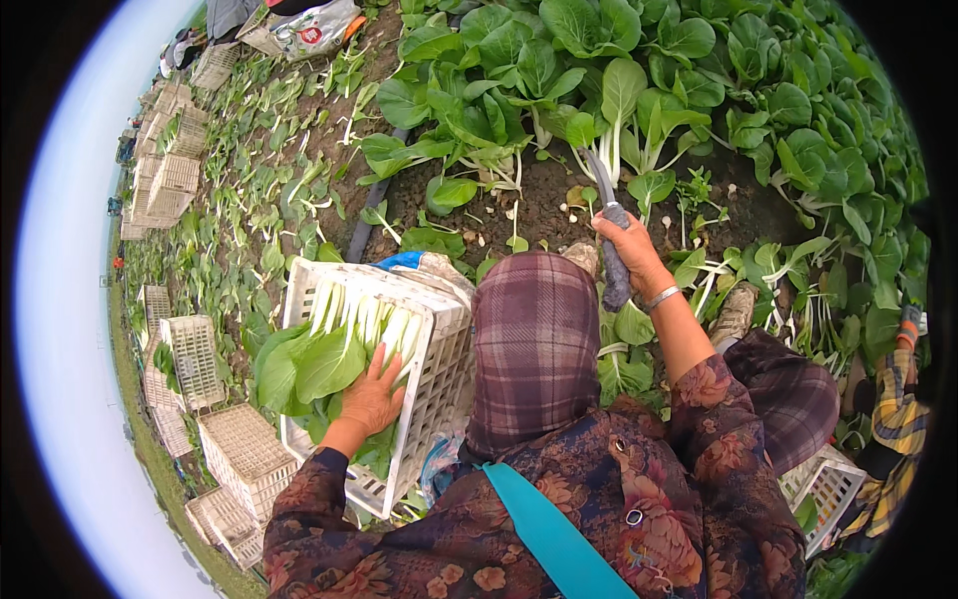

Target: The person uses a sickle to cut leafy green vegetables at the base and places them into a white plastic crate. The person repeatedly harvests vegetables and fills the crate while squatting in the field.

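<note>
My right hand (632, 251) is closed around the dark wrapped handle of a sickle (602, 180). Its curved metal blade points up to the white stalks of a leafy green plant (620, 112) rooted in the soil. On the left, my left hand (374, 400) lies with fingers spread on cut leafy greens (329, 359) in a white plastic crate (419, 352). The stalks there lie side by side towards the crate's far side, leaves towards me. Whether the left fingers grip any stalk cannot be told.
Standing greens (793, 105) fill the upper right. A dark hose (367, 217) runs past the crate. Stacked crates (247, 457) stand at the left. Cut leaves litter the soil. Another person's plaid sleeve (898, 427) is at the far right, near another crate (834, 487).
</note>
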Tool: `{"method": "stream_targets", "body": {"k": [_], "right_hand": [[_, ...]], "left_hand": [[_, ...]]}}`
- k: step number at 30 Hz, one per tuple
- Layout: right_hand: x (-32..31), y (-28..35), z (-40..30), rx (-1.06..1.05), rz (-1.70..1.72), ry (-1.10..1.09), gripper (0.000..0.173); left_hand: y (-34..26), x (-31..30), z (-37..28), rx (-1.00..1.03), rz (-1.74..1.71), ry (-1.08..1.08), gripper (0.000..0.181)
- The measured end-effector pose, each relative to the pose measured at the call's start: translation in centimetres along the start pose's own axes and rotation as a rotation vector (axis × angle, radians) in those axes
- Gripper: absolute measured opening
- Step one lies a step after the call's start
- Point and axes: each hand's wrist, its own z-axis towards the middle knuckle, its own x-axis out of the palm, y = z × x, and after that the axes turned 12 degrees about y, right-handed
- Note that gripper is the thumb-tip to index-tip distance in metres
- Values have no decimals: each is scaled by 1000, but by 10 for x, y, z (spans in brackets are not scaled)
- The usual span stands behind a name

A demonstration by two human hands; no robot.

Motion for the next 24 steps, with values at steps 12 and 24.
{"method": "stream_targets", "body": {"k": [12,24], "right_hand": [[-3,-106,97,487,131,155,69],[19,-141,168,450,-256,81,65]], "left_hand": [[-129,-141,365,445,147,-324,12],[-119,-105,462,33,308,-39,29]]}}
